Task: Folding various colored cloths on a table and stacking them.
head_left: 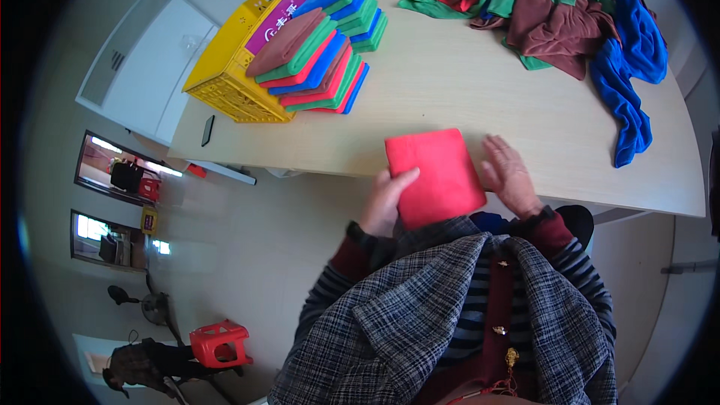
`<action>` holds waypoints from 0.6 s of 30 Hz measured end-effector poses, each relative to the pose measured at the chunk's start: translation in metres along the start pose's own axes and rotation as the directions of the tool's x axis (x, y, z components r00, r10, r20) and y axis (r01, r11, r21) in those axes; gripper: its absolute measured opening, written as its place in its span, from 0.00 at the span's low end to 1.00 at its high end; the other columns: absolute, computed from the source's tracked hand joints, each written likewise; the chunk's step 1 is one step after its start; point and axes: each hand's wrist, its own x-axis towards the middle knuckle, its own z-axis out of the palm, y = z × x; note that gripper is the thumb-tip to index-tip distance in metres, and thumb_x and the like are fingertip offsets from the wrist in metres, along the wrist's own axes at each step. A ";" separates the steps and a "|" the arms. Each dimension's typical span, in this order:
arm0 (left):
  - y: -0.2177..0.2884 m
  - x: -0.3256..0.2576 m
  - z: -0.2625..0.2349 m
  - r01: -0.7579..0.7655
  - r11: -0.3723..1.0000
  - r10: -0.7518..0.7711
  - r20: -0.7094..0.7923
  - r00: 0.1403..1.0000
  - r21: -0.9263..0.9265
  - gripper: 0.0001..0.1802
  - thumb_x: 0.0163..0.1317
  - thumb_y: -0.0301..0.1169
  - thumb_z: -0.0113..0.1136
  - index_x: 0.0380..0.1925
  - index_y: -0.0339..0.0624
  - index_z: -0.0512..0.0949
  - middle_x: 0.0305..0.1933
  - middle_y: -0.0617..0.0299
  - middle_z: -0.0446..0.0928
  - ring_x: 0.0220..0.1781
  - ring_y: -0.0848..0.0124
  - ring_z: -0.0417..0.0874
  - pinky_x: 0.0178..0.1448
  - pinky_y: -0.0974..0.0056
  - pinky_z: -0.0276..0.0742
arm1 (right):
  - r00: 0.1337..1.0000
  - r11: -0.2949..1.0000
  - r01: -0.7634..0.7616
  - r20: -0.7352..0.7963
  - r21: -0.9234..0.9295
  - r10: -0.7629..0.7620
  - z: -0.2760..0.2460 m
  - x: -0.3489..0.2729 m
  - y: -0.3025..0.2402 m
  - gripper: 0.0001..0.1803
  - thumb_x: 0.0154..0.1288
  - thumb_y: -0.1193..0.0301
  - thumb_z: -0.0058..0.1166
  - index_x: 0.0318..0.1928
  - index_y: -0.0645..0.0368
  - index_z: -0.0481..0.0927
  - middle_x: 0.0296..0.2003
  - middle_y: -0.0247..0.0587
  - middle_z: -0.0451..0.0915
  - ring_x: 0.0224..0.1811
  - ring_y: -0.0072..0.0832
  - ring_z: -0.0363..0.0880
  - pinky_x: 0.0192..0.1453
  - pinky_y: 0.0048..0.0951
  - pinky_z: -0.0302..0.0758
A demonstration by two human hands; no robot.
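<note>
A red folded towel [437, 176], squared into a flat block, is held at the table's near edge, just in front of my body. My left hand [385, 201] grips its left side, thumb on top and the other fingers hidden beneath. Beside the towel's right edge, my right hand [511, 174] has its fingers stretched out and holds nothing. Stacks of folded towels [315, 67] in brown, green, red and blue stand further off to the left. At the far right lies a loose heap of unfolded towels [555, 11] in the same colours.
A yellow plastic crate [217, 67] stands behind the folded stacks on the wooden table [450, 82]. Near the table's left end lies a dark phone [208, 130]. On the floor at lower left are a red stool [219, 345], a fan [154, 306] and another person [150, 364].
</note>
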 end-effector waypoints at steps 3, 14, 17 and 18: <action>0.085 0.016 0.006 -0.079 0.978 0.066 0.075 0.995 0.195 0.17 0.65 0.29 0.64 0.52 0.33 0.79 0.46 0.58 0.85 0.46 0.69 0.87 0.51 0.62 0.84 | 0.993 0.997 -0.025 -0.118 -0.073 0.017 -0.008 -0.008 0.023 0.25 0.70 0.69 0.52 0.65 0.62 0.72 0.67 0.51 0.70 0.74 0.47 0.63 0.77 0.46 0.58; 0.359 0.162 -0.062 -0.500 0.865 0.501 -0.035 0.865 0.038 0.18 0.71 0.32 0.57 0.57 0.35 0.74 0.55 0.52 0.81 0.57 0.58 0.84 0.62 0.50 0.81 | 0.985 0.950 -0.070 -0.169 -0.304 0.019 -0.014 -0.012 0.017 0.22 0.67 0.70 0.54 0.60 0.64 0.75 0.64 0.50 0.73 0.72 0.45 0.64 0.77 0.46 0.58; 0.353 0.193 -0.145 -0.517 0.848 0.529 -0.127 0.839 0.119 0.18 0.71 0.33 0.57 0.56 0.35 0.75 0.54 0.52 0.82 0.56 0.60 0.84 0.61 0.52 0.81 | 0.988 0.953 -0.059 -0.156 -0.298 0.013 -0.010 -0.007 0.014 0.23 0.67 0.69 0.54 0.60 0.64 0.75 0.64 0.49 0.73 0.72 0.44 0.64 0.77 0.46 0.58; 0.342 0.198 -0.163 -0.450 0.882 0.468 -0.156 0.870 0.138 0.17 0.71 0.33 0.57 0.56 0.36 0.76 0.54 0.53 0.82 0.55 0.60 0.84 0.60 0.55 0.82 | 0.987 0.953 -0.060 -0.162 -0.297 0.012 -0.011 -0.007 0.013 0.23 0.67 0.69 0.54 0.60 0.64 0.75 0.64 0.49 0.73 0.72 0.44 0.64 0.77 0.46 0.58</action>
